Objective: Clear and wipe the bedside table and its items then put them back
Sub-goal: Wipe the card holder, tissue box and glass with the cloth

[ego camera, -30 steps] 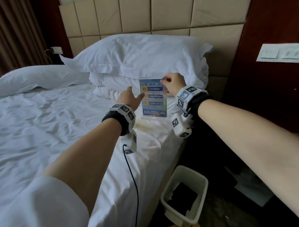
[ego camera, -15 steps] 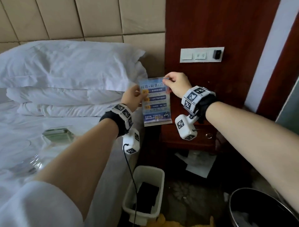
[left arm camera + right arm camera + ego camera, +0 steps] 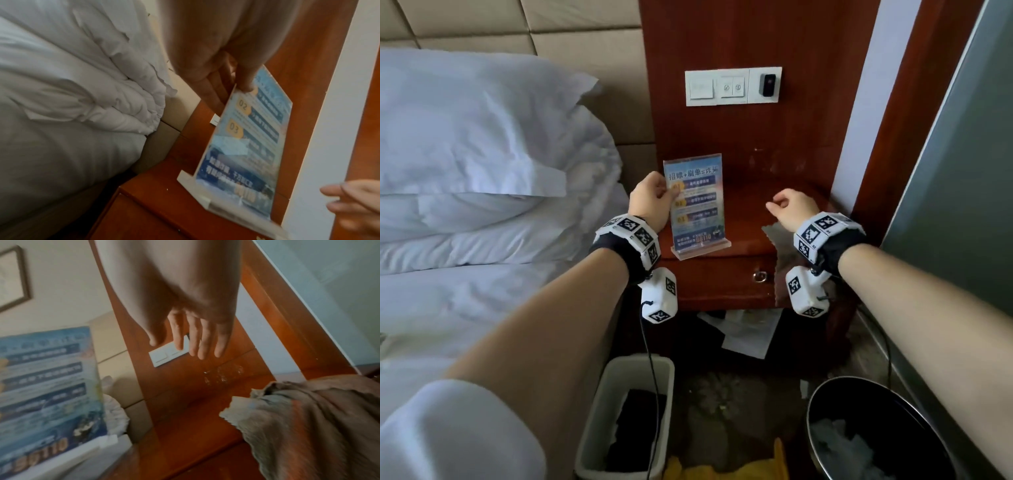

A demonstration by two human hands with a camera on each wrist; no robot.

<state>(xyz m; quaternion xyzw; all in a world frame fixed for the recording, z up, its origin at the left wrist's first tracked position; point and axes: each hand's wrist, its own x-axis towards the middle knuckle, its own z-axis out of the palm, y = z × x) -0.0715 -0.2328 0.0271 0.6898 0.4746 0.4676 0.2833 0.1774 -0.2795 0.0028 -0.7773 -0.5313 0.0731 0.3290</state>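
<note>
A clear acrylic sign stand with a blue leaflet (image 3: 694,202) stands upright on the front left of the red-brown bedside table (image 3: 746,219). My left hand (image 3: 650,200) pinches the stand's left edge, thumb on the front and fingers behind, as the left wrist view shows on the sign stand (image 3: 246,142). My right hand (image 3: 789,207) hovers over the table's right half, fingers relaxed and holding nothing; the right wrist view shows the right hand (image 3: 191,344) above the wood. A brown cloth (image 3: 308,423) lies bunched on the table's right side, partly under my right wrist.
The bed with stacked white pillows (image 3: 482,154) lies to the left. A switch panel (image 3: 732,85) is on the wooden wall panel above the table. Below stand a white bin (image 3: 626,421) and a black round bin (image 3: 876,435), with papers under the table.
The sign stand went from the bed to the bedside table, where it now stands. My right hand let go of its top corner and moved right; my left hand still holds its left edge.
</note>
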